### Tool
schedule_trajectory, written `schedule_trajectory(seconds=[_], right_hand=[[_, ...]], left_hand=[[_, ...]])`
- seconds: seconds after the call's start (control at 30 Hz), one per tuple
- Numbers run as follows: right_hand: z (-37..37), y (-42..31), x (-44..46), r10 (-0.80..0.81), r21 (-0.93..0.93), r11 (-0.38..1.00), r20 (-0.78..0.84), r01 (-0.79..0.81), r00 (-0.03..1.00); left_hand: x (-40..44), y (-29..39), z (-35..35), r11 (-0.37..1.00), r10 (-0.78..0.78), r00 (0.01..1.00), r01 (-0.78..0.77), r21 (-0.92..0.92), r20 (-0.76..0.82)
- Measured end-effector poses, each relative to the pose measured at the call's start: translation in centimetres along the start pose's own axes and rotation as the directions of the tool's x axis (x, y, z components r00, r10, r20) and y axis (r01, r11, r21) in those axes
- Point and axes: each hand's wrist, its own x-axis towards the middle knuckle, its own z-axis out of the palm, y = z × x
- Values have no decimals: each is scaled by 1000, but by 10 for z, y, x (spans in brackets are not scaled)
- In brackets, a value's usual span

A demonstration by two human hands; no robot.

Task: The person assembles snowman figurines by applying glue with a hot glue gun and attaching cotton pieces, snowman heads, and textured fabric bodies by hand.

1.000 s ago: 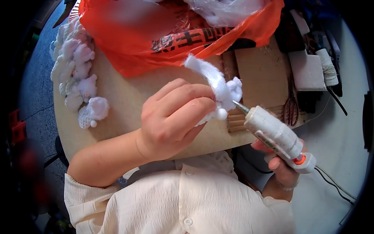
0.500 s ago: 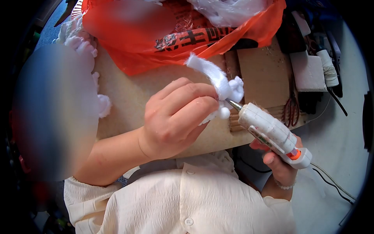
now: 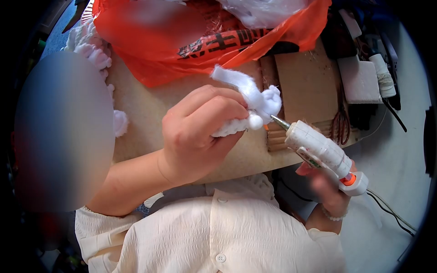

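Just off the front edge of the table, R hand is curled round the glue gun, grip partly blurred. Vs. 0.5 s ago, nozzle's backed off the white knit piece to its edge, so a glue dab's prob. done; can't see one. L hand, fingers nearly closed, pinches that piece nr. table's front edge. Farther: cardboard to R, red bag hiding far edge.

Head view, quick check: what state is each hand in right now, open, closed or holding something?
Left hand: closed, pinching a white knitted piece.
Right hand: closed, holding the glue gun; its finger on any trigger cannot be told.
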Motion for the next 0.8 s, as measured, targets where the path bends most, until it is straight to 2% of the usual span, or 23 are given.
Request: schedule_trajectory(seconds=[0.27,0.37,0.57,0.67,0.8], right_hand=[[-3,4,0,-4,4,1000,18,4,1000],[-2,4,-1,-6,8,1000,3,6,1000],[-6,10,-2,-10,10,1000,16,10,1000],[-3,6,-2,19,57,998,-12,-19,1000],[-1,7,-2,20,60,998,-26,-19,999]], left_hand=[[-4,-3,7,971,-156,987,145,-189,-46],[-7,-6,-2,956,-176,979,194,-221,99],[-8,-7,-2,920,-232,965,259,-296,124],[-7,-4,-4,851,-320,933,358,-384,161],[-5,-3,1,743,-395,909,401,-537,132]])
